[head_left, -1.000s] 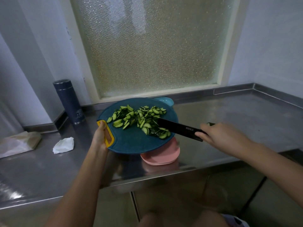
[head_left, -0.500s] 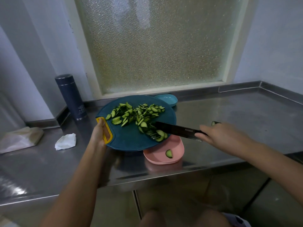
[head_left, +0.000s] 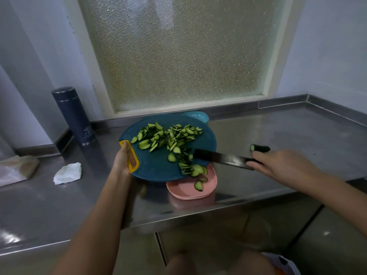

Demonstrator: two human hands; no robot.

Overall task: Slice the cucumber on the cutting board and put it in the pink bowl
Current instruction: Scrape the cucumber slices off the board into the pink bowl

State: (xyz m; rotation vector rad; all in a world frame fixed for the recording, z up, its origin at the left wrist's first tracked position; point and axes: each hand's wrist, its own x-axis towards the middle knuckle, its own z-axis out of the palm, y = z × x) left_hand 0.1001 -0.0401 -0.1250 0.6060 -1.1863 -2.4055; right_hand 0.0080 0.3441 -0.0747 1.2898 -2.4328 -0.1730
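Head: left hand (head_left: 121, 163) grips board (head_left: 156, 165), right hand (head_left: 282, 165) knife (head_left: 218, 156).

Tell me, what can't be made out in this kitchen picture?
Head view only.
Far part of the pink bowl: under the cutting board.
Most of the blue dish: behind the board's far edge.
Handle of the knife: wrapped by the right hand.
Print on the flask: too small to read.
Beyond the window: blurred by frosted glass.

Single head-worn wide-angle view.
It faces forward and down onto the table (head_left: 278, 132), near enough that the left hand (head_left: 121, 163) and right hand (head_left: 284, 165) sit mid-frame; window (head_left: 178, 56) straight ahead.
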